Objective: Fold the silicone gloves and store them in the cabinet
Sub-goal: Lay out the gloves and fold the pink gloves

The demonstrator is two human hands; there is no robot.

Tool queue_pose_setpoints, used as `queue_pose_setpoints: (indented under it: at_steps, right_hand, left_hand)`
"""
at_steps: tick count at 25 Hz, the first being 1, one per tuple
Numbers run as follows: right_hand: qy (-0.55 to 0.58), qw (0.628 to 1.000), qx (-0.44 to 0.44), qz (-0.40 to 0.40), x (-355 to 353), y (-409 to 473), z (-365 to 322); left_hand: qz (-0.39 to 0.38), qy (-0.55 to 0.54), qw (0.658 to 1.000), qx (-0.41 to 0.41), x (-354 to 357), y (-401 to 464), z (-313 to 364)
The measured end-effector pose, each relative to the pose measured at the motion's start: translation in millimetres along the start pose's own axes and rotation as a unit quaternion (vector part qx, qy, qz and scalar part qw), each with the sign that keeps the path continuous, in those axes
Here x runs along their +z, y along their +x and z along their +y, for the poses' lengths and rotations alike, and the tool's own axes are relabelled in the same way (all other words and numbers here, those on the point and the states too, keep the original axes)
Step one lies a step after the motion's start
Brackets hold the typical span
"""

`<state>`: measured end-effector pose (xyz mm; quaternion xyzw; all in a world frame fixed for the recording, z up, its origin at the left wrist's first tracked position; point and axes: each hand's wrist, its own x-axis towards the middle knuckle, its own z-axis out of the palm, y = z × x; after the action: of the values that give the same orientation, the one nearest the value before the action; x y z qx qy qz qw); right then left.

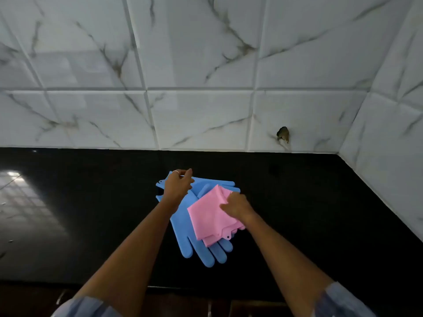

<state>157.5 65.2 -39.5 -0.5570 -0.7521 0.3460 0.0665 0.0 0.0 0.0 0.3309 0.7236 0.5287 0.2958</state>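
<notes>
Blue silicone gloves (183,227) lie flat on the black countertop (91,202), one with fingers pointing toward me, another with fingers toward the right near the wall. A folded pink glove (206,216) rests on top of them. My right hand (237,205) grips the pink glove's far right edge. My left hand (177,186) hovers over the cuff end of the blue gloves, fingers loosely curled, a ring on one finger; whether it touches the blue silicone is unclear.
White marble-patterned tiles (206,88) cover the back wall and the right side wall, meeting in a corner. A chipped hole (283,134) shows low in the back wall. Dark cabinet fronts (183,305) run below the counter's front edge.
</notes>
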Motion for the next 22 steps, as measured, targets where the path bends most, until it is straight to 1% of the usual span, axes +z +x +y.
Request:
queue_pose_setpoints:
  at_steps: [1, 4, 5, 8, 9, 10, 11, 12, 13, 14, 15, 18, 22]
  right_hand:
    - [-0.036, 0.999, 0.021, -0.002, 8.9, -1.8, 2.6]
    - [-0.097, 0.993, 0.031, 0.061, 32.3, -7.3, 9.2]
    - [-0.116, 0.99, 0.034, 0.071, 34.8, -7.2, 8.6]
    - [-0.119, 0.988, 0.064, 0.072, 30.8, -0.2, 2.8]
    - [-0.096, 0.99, 0.083, 0.06, 29.7, 1.8, -1.1]
    - [-0.045, 0.993, 0.095, 0.044, 26.6, 3.9, -7.8]
    - [0.037, 0.995, 0.092, 0.021, 21.1, 8.5, -16.6]
    - [0.141, 0.987, 0.075, -0.001, 13.0, 13.3, -27.2]
    - [0.238, 0.97, 0.054, -0.024, 2.7, 18.2, -39.4]
    - [0.306, 0.95, 0.038, -0.04, -8.4, 21.1, -51.7]
    - [0.349, 0.936, 0.022, -0.045, -19.4, 24.3, -62.5]
    - [0.42, 0.907, -0.009, -0.017, -49.4, 31.7, -84.6]
    - [0.481, 0.876, -0.036, 0.008, -87.2, 28.7, -92.8]
  left_hand:
    - [0.001, 0.002, 1.0, -0.016, -1.3, 0.1, -1.2]
    - [0.013, 0.006, 0.998, -0.054, -6.3, 5.9, -17.9]
    - [0.014, 0.011, 0.998, -0.064, -8.3, 7.0, -21.8]
    - [0.026, 0.018, 0.996, -0.079, -15.1, 9.0, -27.4]
    - [0.026, 0.016, 0.996, -0.084, -16.7, 9.7, -28.8]
    - [0.026, 0.016, 0.996, -0.088, -18.5, 10.8, -29.9]
    - [0.026, 0.015, 0.995, -0.091, -19.7, 11.5, -29.8]
    - [0.027, 0.014, 0.995, -0.091, -20.3, 12.1, -29.0]
    - [0.026, 0.012, 0.995, -0.091, -21.3, 12.9, -27.8]
    - [0.027, 0.009, 0.996, -0.089, -22.4, 13.8, -26.7]
    - [0.027, 0.003, 0.996, -0.087, -23.6, 14.0, -25.3]
    - [0.026, -0.023, 0.995, -0.09, -28.8, 14.3, -20.1]
    - [0.032, -0.059, 0.993, -0.1, -32.4, 16.7, -11.2]
